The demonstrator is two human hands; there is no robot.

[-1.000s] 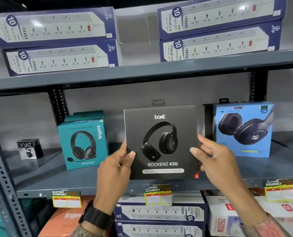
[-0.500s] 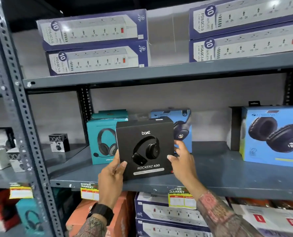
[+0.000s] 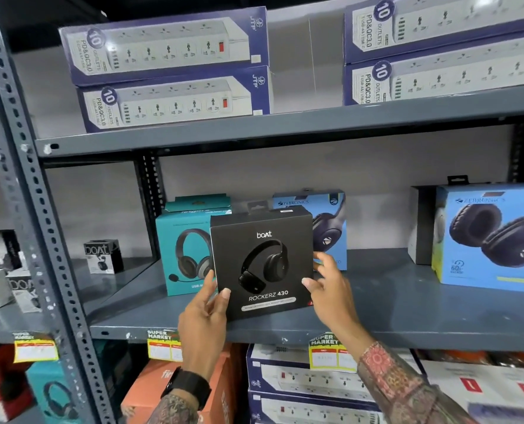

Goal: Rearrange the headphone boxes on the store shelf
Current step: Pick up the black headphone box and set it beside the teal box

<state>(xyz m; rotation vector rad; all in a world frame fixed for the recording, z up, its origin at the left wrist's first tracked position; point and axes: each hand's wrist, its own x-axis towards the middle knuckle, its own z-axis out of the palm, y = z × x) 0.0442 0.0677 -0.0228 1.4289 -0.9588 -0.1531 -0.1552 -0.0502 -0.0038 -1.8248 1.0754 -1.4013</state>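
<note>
Holding black boAt Rockerz 430 box (image 3: 262,263) upright, printed face toward camera, bottom edge sitting at front of grey metal shelf (image 3: 407,304). Left hand (image 3: 204,316) gripping lower left corner, right hand (image 3: 331,289) gripping right edge. Standing in front of teal headset box (image 3: 182,249) and blue Zebronics box (image 3: 329,231). Appearing slightly deeper on shelf than half a second ago. Power-strip boxes (image 3: 165,68) stacking above.
</note>
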